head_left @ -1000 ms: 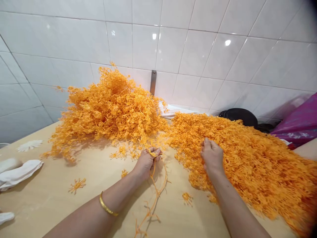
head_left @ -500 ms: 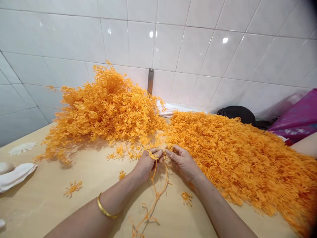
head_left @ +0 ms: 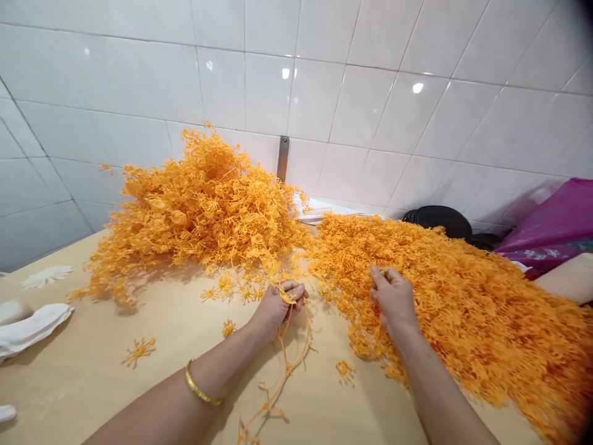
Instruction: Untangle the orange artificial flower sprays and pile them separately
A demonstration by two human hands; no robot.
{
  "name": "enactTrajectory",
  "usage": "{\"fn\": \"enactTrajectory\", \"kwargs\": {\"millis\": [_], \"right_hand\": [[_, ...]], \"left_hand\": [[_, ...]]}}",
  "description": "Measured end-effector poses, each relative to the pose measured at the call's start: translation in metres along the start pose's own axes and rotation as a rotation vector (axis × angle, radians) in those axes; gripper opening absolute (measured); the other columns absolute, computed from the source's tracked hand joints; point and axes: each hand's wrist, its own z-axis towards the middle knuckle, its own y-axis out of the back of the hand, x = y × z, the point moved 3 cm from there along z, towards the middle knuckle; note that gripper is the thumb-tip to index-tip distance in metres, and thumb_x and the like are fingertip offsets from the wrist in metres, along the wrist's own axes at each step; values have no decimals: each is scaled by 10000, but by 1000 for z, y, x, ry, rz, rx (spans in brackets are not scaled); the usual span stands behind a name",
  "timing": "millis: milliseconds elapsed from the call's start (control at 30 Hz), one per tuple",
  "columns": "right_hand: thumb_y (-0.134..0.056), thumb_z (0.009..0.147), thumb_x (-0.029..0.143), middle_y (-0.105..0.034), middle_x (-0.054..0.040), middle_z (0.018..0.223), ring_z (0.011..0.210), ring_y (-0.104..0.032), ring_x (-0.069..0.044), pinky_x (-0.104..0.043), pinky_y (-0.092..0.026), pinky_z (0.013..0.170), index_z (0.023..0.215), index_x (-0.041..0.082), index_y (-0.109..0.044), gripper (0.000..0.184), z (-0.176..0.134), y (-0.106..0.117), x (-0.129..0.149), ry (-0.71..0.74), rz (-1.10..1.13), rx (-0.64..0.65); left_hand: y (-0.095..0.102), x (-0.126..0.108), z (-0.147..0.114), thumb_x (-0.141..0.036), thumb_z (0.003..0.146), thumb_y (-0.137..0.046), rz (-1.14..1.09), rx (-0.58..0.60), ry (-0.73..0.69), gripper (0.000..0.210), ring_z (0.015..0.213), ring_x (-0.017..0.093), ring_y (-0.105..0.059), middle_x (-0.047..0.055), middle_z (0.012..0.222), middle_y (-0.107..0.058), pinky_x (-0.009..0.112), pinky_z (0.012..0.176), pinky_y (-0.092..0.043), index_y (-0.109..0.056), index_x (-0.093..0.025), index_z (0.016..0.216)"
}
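Observation:
My left hand [head_left: 274, 310] is closed, pinching the upper end of an orange plastic branched stem [head_left: 288, 369] that hangs down toward me over the table. Near its fingertips curls a small orange piece. Over the left edge of a broad heap of spidery orange plastic pieces [head_left: 463, 303] is my right hand [head_left: 393, 301], thumb and fingers drawn together. Whatever lies between those fingertips is too small to make out. Between my forearms a single orange spidery piece [head_left: 344, 371] rests on the table.
A taller pile of orange sprays [head_left: 199, 210] stands at the back left. Loose orange pieces, one at the left [head_left: 139, 352], lie on the wooden table [head_left: 83, 383]. White cloth [head_left: 37, 327] sits far left. A tiled wall [head_left: 361, 99], black object [head_left: 440, 221] and purple fabric [head_left: 546, 213] are behind.
My right hand has moved right, away from my left hand, to the edge of the right heap. My left hand keeps hold of the stem in nearly the same place.

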Motion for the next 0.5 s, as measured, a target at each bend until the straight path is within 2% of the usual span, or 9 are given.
{"fn": "enactTrajectory", "kwargs": {"millis": [100, 200, 333, 433, 500], "right_hand": [[-605, 629, 368, -346, 79, 486, 388, -281, -51, -183, -200, 356, 759, 196, -509, 236, -10, -11, 1, -125, 31, 134], [-613, 626, 384, -343, 82, 488, 385, -268, -49, -180, -185, 356, 890, 201, -528, 332, -21, -28, 5, -181, 48, 269], [-582, 648, 497, -282, 89, 483, 377, -180, -30, -188, -125, 359, 782, 175, -523, 354, -30, -41, 6, -227, 98, 440], [-602, 639, 496, -262, 95, 466, 378, -175, -34, -195, -120, 367, 755, 176, -521, 349, -36, -47, 6, -212, 81, 536], [-617, 634, 474, -271, 90, 450, 382, -194, -37, -198, -134, 372, 671, 168, -512, 325, -40, -50, 5, -194, 55, 606]], "left_hand": [[-2, -3, -1, -351, 659, -593, -10, -17, -14, 240, 360, 25, -316, -33, 449, -438, 184, 371, -173, -577, -112, 656], [-3, -4, -1, -345, 660, -593, -20, -16, -22, 235, 363, 24, -318, -34, 456, -444, 187, 374, -169, -584, -113, 693], [-3, -3, 0, -350, 661, -593, -12, 9, -16, 241, 369, 30, -316, -33, 455, -441, 191, 379, -164, -585, -114, 705], [-5, -3, -1, -344, 665, -587, 9, 21, -29, 241, 382, 34, -324, -29, 460, -447, 193, 388, -174, -599, -110, 721], [-6, -3, -2, -335, 662, -587, 38, 29, -40, 236, 396, 40, -338, -22, 465, -456, 194, 398, -189, -611, -108, 722]]}}
